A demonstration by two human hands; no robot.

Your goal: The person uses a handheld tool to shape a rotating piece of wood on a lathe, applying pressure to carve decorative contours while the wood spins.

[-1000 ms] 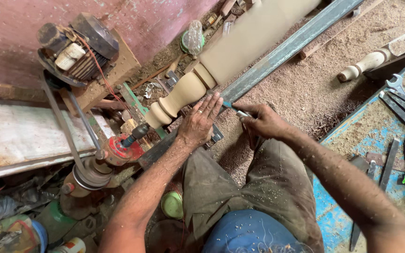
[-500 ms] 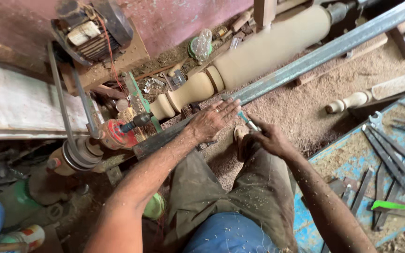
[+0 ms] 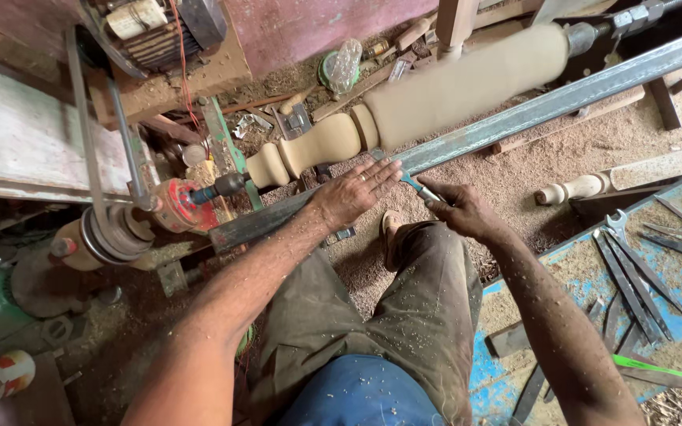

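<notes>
Beyond the grip, a turned wooden spindle (image 3: pixel 404 114) lay mounted on the lathe, with a metal rest bar (image 3: pixel 515 118) between it and both hands. The right hand (image 3: pixel 463 209) pinched a chisel (image 3: pixel 418 186), its long axis slanting up-left toward the spindle, while the left hand (image 3: pixel 353 193) lay flat, fingers spread, on the bar. Sawdust (image 3: pixel 530 181) covered the floor, and spare chisels (image 3: pixel 633 284) lay on a blue board right of the grip.

Slim chisel (image 3: pixel 418 186) (blue-handled) across steel rest bar (image 3: pixel 515 118), tip near pale turned spindle (image 3: pixel 436 99).

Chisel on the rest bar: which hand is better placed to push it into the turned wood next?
Probably the right hand: it grips the chisel by its handle. The left hand lies flat on the metal rest bar, steadying near the blade.
</notes>
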